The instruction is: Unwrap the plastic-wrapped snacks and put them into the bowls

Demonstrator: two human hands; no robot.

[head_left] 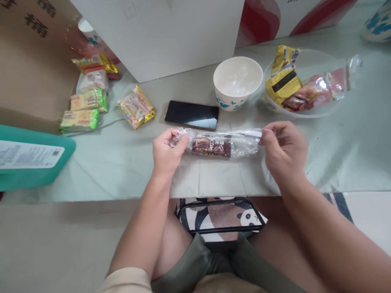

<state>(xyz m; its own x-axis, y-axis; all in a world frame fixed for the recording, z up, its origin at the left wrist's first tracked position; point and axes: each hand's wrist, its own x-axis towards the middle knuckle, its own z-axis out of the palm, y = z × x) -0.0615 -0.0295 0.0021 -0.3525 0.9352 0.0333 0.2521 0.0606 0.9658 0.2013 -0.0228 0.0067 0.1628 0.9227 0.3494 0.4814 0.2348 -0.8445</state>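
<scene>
A brown snack packet point(212, 146) with "COCOA" lettering lies inside clear plastic wrap point(246, 147), just above the table near its front edge. My left hand point(168, 150) is closed on the bunched left end of the wrap. My right hand point(285, 148) pinches the other end, so the plastic is stretched between the two hands. Partly hidden by my right wrist is a whitish, translucent thing point(269, 173) that I cannot make out. A black phone point(192, 114) lies just beyond the packet.
A white paper bowl point(238, 79) stands behind the phone. To its right, a clear plastic bowl point(330, 110) holds yellow and wrapped snack packets. Several snack packs point(80, 120) and another pack point(137, 108) lie left. A green container point(58, 162) and large boxes point(171, 36) border the table.
</scene>
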